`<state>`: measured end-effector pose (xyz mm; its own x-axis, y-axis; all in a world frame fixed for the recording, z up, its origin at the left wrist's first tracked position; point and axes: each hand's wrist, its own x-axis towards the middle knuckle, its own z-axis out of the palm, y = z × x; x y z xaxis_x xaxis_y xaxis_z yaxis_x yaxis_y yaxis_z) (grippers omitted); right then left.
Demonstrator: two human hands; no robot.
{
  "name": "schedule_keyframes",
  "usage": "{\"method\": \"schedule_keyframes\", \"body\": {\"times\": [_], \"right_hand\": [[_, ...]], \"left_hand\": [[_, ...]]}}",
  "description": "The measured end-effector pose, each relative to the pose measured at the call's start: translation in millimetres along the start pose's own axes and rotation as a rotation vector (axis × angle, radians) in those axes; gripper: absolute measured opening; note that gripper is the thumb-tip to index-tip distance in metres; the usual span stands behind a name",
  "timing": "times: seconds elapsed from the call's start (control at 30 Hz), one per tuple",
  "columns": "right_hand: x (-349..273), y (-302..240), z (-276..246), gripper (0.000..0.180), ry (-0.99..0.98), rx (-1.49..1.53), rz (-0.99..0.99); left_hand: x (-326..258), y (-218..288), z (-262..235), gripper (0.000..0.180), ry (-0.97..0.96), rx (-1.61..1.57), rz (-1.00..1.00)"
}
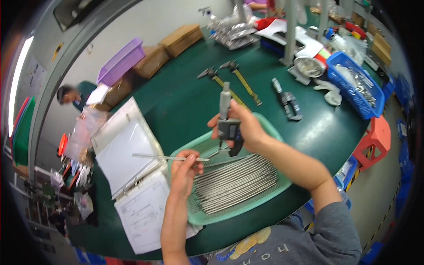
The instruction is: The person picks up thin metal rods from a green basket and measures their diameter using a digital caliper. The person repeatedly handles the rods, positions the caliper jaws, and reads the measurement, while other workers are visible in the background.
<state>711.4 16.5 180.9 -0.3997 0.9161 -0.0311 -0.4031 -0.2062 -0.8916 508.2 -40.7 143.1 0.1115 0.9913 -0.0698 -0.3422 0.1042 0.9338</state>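
Note:
My left hand [184, 171] is closed round a thin metal rod [152, 156], which points left over the open binder. In my right hand [247, 128] is a digital micrometer [229, 129], held upright with its thimble at the top and its dark frame below. The rod's right end lies close to the micrometer's lower jaws; whether they touch I cannot tell. Beneath both hands sits a green plastic basket [229, 215] with many similar metal rods [236, 183] lying side by side in it.
An open binder [132, 154] with papers lies left of the basket. Beyond it are two calipers [242, 82] and a second micrometer [287, 100]. A blue basket [373, 90] of parts stands at the right edge, above a red stool [375, 139]. Cardboard boxes [181, 39] line the back; a person [81, 95] is far left.

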Motion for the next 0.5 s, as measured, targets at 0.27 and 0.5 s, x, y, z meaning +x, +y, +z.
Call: {"method": "schedule_keyframes", "body": {"times": [0.27,0.5], "right_hand": [[-66.2,-69.6,66.9,0.035,-0.294,-1.567,-0.49],[-193.2,-130.0,122.9,0.016,-0.098,-2.233,-0.537]], "left_hand": [[-14.6,-21.2,39.7,0.024,-0.107,0.032,-0.418],[20.7,-94.2,84.9,0.021,0.051,-0.357,-0.562]]}}
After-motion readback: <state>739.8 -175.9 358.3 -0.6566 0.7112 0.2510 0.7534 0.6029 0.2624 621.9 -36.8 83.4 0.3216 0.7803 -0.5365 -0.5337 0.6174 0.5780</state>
